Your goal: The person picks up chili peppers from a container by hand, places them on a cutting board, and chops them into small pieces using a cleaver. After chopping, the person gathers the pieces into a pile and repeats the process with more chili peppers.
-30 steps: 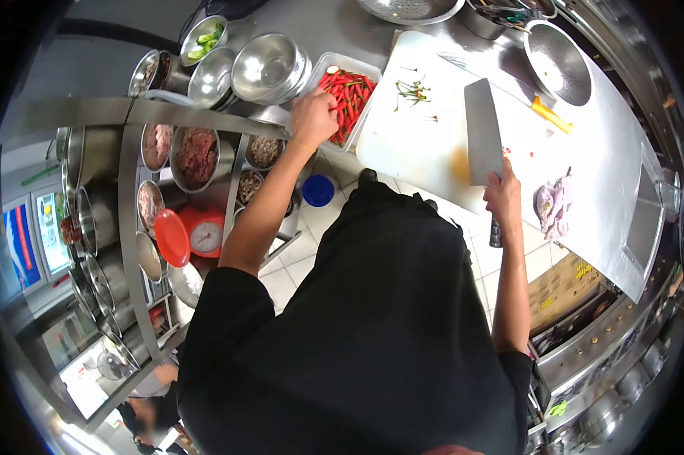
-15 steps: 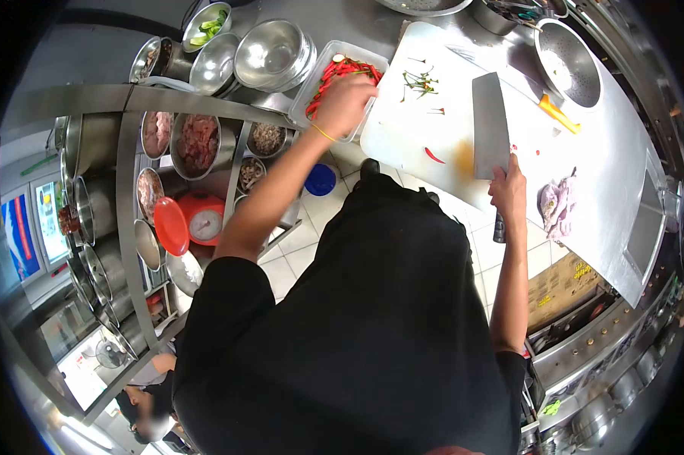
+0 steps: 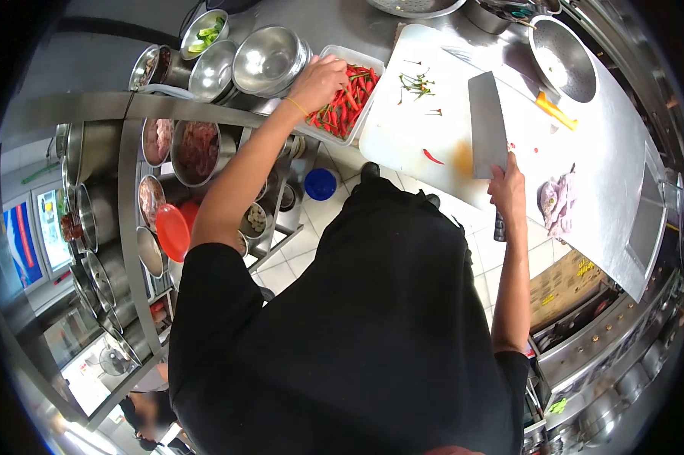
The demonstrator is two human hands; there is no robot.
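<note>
My right hand [image 3: 509, 186] is wrapped round the handle of a cleaver [image 3: 488, 125], whose broad blade lies over the white cutting board [image 3: 452, 83]. My left hand [image 3: 320, 83] is at the left side of a clear plastic container [image 3: 370, 114] full of red chillies [image 3: 347, 110]. Its fingers are bent together at the chillies; whatever they pinch is hidden. One red chilli [image 3: 433, 156] lies on the board left of the blade. Farther back on the board are several green chilli stems [image 3: 418, 83].
Metal bowls [image 3: 268, 59] stand left of the container. A perforated bowl [image 3: 566, 57], an orange-yellow strip [image 3: 556, 111] and a pale purplish piece of food [image 3: 558, 201] are on the right. Bowls of meat [image 3: 198, 152] sit below left, near a red lid [image 3: 172, 233].
My left hand has shifted left across the container, from above its middle to its left side, uncovering more chillies. My right hand and the cleaver have hardly moved.
</note>
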